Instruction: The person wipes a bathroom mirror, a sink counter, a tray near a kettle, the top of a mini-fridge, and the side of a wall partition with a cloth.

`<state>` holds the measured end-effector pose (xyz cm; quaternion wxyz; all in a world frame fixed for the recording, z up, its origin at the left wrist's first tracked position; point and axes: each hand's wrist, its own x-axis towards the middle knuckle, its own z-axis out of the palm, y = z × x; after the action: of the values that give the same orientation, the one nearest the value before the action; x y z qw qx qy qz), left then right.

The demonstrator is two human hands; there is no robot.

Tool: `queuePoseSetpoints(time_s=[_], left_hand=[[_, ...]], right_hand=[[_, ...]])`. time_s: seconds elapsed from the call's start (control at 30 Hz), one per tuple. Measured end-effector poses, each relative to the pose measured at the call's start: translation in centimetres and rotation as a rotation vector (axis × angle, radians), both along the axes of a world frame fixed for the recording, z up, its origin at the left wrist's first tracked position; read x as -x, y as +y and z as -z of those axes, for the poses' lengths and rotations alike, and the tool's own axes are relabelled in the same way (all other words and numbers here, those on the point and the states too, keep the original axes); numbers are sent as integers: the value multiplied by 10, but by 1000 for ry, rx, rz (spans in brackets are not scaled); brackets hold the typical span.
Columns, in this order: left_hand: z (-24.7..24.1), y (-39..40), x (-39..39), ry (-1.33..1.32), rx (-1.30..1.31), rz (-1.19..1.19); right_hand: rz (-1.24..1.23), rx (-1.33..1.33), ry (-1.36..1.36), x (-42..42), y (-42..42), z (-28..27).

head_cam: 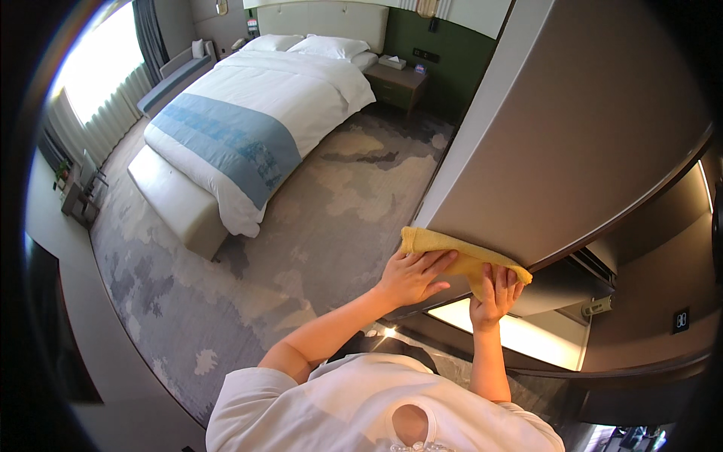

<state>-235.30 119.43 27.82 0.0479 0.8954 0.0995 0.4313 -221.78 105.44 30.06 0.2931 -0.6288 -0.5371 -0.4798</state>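
A yellow cloth [440, 242] is spread along a brown wall panel [542, 186] in front of me. My left hand [415, 277] presses its fingers on the cloth's left part, near the panel's pale edge strip [480, 124]. On the right part lie the fingers of my right hand [495, 296], and a fold of cloth hangs between the two hands. Both palms and the cloth are against the panel, which hides whatever the cloth covers.
A bed [271, 90] with white bedding and a blue runner stands ahead left, with a white bench [175, 198] at its foot. Beyond it is a nightstand [398, 82] with a tissue box [392, 62]. A lit niche [531, 333] holds a flashlight-like object [597, 306] at right. Patterned carpet [339, 186] covers the floor.
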Motion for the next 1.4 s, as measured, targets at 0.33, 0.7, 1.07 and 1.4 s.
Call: queuePoseSetpoints(time_s=[0.33,0.7,1.07,1.4], left_hand=[[-47,17,-27,-279,-210,-28],[-90,20,-32,-360,-243,-100],[-113,23,-26,-405,-240,-58],[-143,22,-30,-619,-185,-19]], right_hand=[[-9,-98,-110,-13,14,-28],[3,-186,-154,-8,22,-76],[91,-181,-122,-1,17,-82],[109,-255,-207,1,27,-111]])
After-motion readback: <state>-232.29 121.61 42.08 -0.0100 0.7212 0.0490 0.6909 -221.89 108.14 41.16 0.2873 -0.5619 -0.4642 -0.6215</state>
